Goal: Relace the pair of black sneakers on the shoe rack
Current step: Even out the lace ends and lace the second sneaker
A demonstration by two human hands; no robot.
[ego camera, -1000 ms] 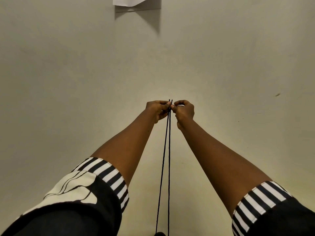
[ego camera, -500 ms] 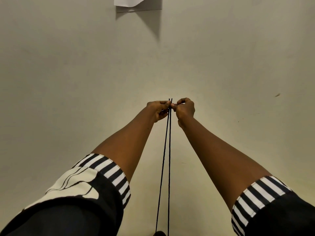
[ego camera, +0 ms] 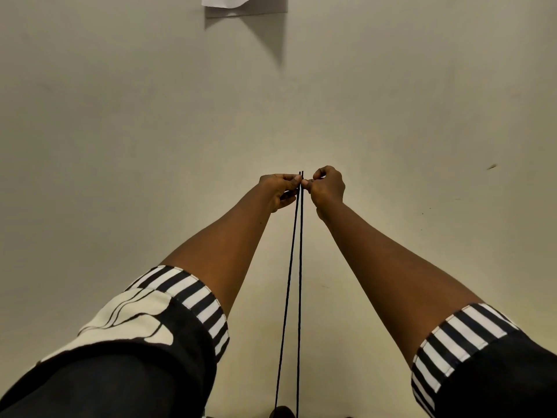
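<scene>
Two taut strands of a thin black shoelace (ego camera: 294, 282) run from the bottom edge of the head view straight up to my raised hands. My left hand (ego camera: 278, 190) pinches the left strand's tip between thumb and fingers. Just beside it, my right hand (ego camera: 327, 187) pinches the right strand's tip. The two tips (ego camera: 301, 174) stick up side by side, level with each other. A dark rounded bit, probably the top of a black sneaker (ego camera: 281, 412), peeks in at the bottom edge; the rest of the shoe and the shoe rack are hidden.
A plain cream wall (ego camera: 120, 146) fills the view behind my arms. A white sheet of paper (ego camera: 227, 1) hangs on it at the top, casting a shadow. My striped black-and-white sleeves (ego camera: 193, 297) frame the lower corners.
Both hands have stayed raised with the lace pulled tight. My right hand's fingers shifted slightly up along its strand; the strands stay parallel.
</scene>
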